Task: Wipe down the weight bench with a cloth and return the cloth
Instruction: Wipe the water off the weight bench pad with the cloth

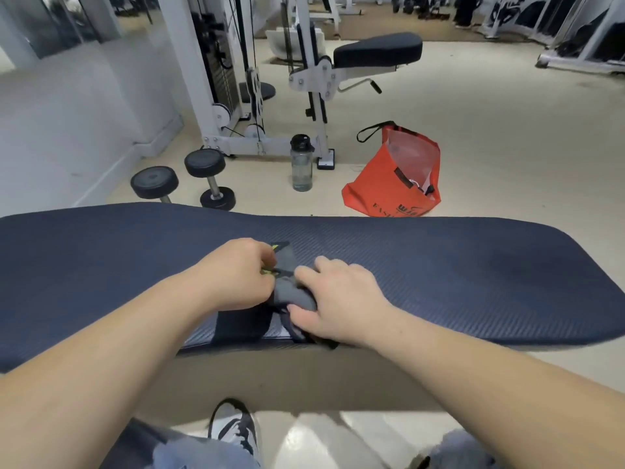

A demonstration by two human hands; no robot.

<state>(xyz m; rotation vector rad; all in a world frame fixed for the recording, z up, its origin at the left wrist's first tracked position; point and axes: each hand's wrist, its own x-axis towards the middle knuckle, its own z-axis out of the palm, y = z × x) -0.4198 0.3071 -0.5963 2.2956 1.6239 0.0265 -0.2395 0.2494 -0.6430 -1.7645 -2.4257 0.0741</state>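
Cloth (pixel 291 292) sits bunched on the bench (pixel 473 275) pad, mid-length, near its front edge. Left hand (pixel 236 275) pinches one end w/ closed fingers; right hand (pixel 341 299) curls over the other. Looks soft, light, floppy; prob best gathered at the bunched middle.

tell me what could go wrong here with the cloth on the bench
The crumpled grey cloth sits near the front edge of the dark blue padded bench, with part of it hanging over; it could slip to the floor. Both the left hand and right hand are bunching it, so a balled cloth may wipe only a narrow strip.
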